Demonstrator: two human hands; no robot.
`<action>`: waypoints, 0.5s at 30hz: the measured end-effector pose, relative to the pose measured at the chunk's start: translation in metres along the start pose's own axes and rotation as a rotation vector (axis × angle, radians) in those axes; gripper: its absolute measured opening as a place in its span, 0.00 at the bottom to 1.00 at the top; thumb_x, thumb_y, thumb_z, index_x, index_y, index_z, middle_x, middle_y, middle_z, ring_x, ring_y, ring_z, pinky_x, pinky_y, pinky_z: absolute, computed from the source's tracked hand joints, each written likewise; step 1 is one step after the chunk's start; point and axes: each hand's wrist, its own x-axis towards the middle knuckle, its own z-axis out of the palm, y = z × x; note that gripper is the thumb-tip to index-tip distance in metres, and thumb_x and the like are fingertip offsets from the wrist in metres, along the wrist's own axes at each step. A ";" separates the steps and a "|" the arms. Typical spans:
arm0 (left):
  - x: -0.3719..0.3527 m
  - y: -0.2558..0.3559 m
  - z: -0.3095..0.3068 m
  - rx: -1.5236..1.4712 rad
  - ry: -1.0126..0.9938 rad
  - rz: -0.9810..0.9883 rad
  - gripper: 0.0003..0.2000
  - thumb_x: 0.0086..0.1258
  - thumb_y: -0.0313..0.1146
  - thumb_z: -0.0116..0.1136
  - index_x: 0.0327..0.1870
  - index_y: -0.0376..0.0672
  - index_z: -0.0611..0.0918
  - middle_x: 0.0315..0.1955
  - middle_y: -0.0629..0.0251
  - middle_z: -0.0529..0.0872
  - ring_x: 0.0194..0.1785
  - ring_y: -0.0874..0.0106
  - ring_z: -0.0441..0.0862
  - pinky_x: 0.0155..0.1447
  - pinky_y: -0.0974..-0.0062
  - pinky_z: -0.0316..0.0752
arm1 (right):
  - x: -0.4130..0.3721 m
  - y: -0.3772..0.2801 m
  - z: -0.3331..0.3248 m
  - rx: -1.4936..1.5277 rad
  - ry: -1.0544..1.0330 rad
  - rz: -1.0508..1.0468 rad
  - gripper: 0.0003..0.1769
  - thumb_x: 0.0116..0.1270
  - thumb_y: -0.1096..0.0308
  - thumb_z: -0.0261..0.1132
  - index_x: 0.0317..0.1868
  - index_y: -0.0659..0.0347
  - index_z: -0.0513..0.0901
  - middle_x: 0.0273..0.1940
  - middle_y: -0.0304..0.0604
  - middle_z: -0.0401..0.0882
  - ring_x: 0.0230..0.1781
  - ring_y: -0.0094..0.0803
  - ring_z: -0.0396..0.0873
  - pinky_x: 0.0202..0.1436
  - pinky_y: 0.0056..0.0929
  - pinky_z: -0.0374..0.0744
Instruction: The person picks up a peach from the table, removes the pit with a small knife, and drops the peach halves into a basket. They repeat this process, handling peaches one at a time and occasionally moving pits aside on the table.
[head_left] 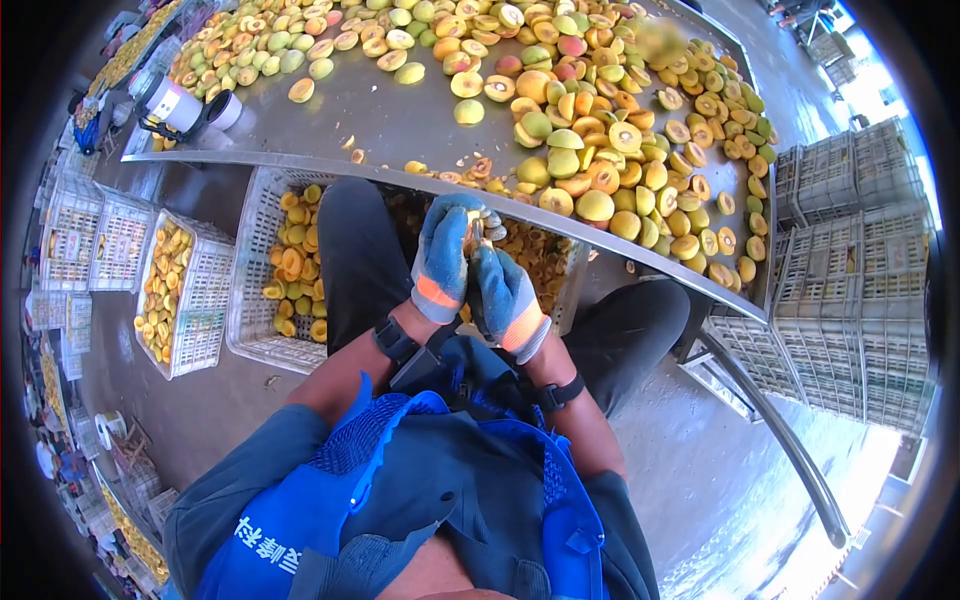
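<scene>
My left hand [445, 250], in a blue-coated glove with an orange and grey cuff, is closed around a yellow peach half [471, 232]. Against it presses my right hand [503, 293], gloved the same way, with its fingers curled. A small dark piece shows between the two hands, but the fingers hide most of what the right one grips. Both hands are above my lap, just in front of the metal table [300, 135]. Beneath them, a crate of peach pieces [535, 262] is partly covered by my arms and gloves.
Many peach halves [595, 205] are heaped on the table, which has a raised metal rim. White crates of peaches [240, 290] [165, 290] stand at left. Stacked crates [830, 280] and a curved metal tube [790, 450] are at right. A white container [172, 105] sits at the table's left end.
</scene>
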 end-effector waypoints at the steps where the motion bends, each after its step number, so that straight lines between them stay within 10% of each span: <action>1: 0.001 0.001 0.000 -0.012 -0.009 -0.008 0.10 0.81 0.36 0.46 0.52 0.43 0.77 0.41 0.60 0.84 0.44 0.67 0.85 0.55 0.68 0.83 | 0.001 -0.002 0.000 -0.048 -0.005 -0.015 0.18 0.85 0.59 0.52 0.52 0.66 0.81 0.35 0.33 0.80 0.33 0.18 0.74 0.34 0.21 0.75; 15: 0.009 0.012 0.009 -0.129 0.169 -0.325 0.17 0.82 0.48 0.48 0.41 0.43 0.76 0.28 0.60 0.81 0.29 0.66 0.84 0.35 0.68 0.83 | 0.006 0.003 -0.016 -0.352 -0.139 0.093 0.23 0.85 0.55 0.52 0.49 0.67 0.83 0.31 0.32 0.78 0.29 0.18 0.72 0.32 0.22 0.73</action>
